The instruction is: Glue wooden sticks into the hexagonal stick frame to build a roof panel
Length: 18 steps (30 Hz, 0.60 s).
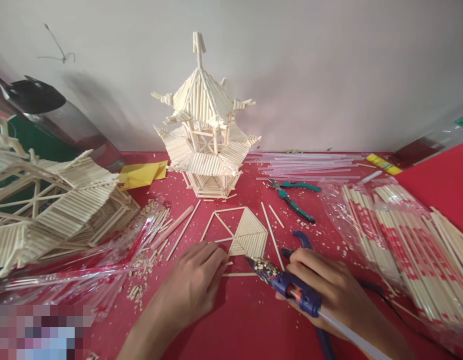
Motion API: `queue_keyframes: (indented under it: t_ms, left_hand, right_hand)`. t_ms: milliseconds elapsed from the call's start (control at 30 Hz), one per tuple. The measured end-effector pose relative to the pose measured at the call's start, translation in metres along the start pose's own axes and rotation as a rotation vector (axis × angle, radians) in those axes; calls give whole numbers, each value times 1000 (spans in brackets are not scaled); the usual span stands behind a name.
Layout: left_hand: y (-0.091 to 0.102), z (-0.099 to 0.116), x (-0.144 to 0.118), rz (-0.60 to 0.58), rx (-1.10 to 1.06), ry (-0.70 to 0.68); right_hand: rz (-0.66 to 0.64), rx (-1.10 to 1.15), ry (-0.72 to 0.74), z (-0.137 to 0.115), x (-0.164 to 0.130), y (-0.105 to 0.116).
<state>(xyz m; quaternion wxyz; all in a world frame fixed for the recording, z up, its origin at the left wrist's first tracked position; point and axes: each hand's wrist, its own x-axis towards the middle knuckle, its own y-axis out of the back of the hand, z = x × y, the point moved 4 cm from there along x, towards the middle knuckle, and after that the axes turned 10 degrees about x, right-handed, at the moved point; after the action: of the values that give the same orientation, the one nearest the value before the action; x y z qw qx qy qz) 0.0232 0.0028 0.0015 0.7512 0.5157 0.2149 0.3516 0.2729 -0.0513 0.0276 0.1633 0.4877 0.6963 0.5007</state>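
My right hand [323, 277] grips a blue glue gun [299, 295], a clear glue stick trailing from its back. The gun's nozzle is crusted with wood bits and points at the lower edge of a flat hexagonal panel [252, 235] made of thin wooden sticks. Stick rows fill the panel's right part, while bare frame sticks outline its left part. At the panel's lower left corner my left hand [201, 272] rests with fingers curled together; its fingertips and whatever they pinch are hidden. Just below lies a loose stick [239, 274].
A stick pagoda model [205, 145] stands at the back, another stick structure [59, 205] at left. Pliers [295, 197], glue sticks [306, 162] and bagged sticks [400, 245] lie right. A yellow paper [141, 174], plastic wrap [104, 270] and scattered trimmings [141, 280] lie left.
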Motion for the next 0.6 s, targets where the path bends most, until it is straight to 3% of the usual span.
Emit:
queue_keyframes:
  t_ms: [233,400,533,600]
  left_hand:
    - [7,-8,0,67,46,61]
    - [8,-13,-2,144,50,136]
    - [8,-17,-3,193,72,193]
    - [8,-18,-4,199,84,208]
  right_hand:
    - [-40,1,11,-2,4,5]
    - [27,35,-46,-2,7,6]
    - [-74,252,-94,-3,7,9]
    - [-54,353,-91,-4,9,14]
